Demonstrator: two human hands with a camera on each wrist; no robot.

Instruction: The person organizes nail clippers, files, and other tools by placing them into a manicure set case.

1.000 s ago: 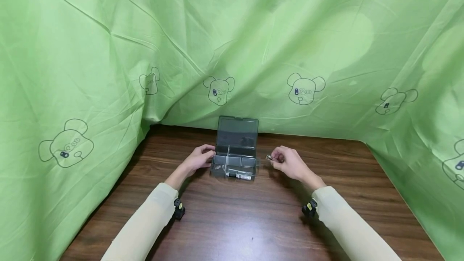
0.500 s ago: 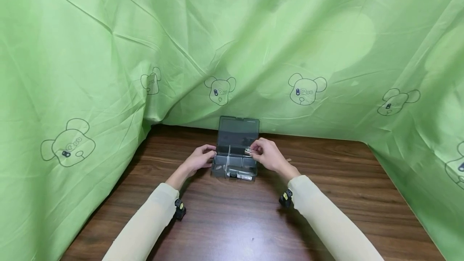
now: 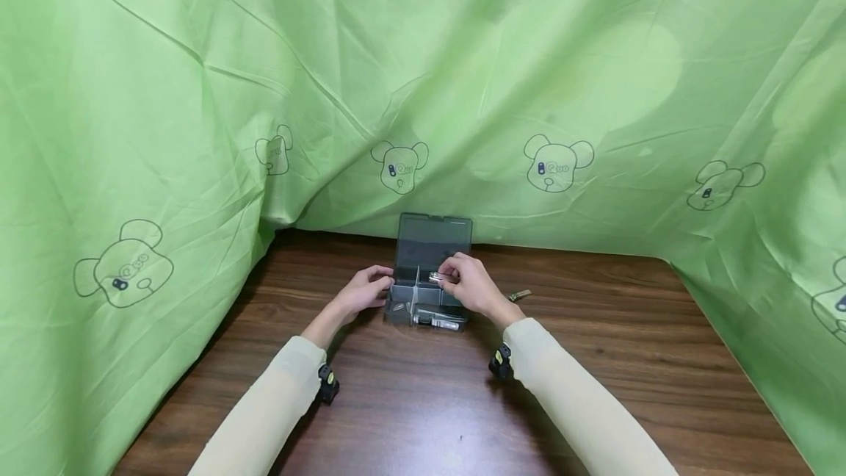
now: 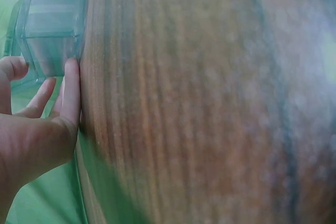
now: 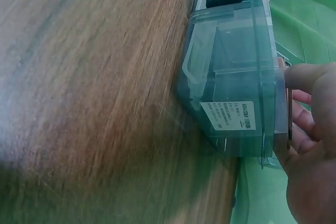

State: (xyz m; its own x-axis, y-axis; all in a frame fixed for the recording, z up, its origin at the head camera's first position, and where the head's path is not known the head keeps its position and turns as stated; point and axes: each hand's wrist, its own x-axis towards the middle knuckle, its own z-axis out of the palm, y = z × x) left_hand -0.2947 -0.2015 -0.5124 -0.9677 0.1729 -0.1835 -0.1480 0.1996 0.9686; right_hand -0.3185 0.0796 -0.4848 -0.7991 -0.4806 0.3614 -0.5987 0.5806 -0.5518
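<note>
A smoky see-through compartment box (image 3: 429, 294) stands on the table with its lid (image 3: 434, 239) raised at the back. My left hand (image 3: 365, 289) rests against the box's left side, fingertips and thumb touching the wall, as the left hand (image 4: 37, 135) in the left wrist view also shows. With thumb and fingers, my right hand (image 3: 469, 285) pinches a small silver nail clipper (image 3: 435, 277) over the back right compartment. In the right wrist view, the right hand (image 5: 315, 114) largely hides it; only a thin metal edge shows.
Several small things lie in the box's front compartments, and a white printed label (image 5: 229, 116) is stuck on its front. A small metallic piece (image 3: 519, 294) lies on the wooden table (image 3: 423, 395) to the right. A green curtain (image 3: 330, 94) hangs behind and at both sides.
My right hand has carried the nail clipper leftward, from beside the box to over its back compartment. The small piece on the right table has come into sight. My left hand stays in place.
</note>
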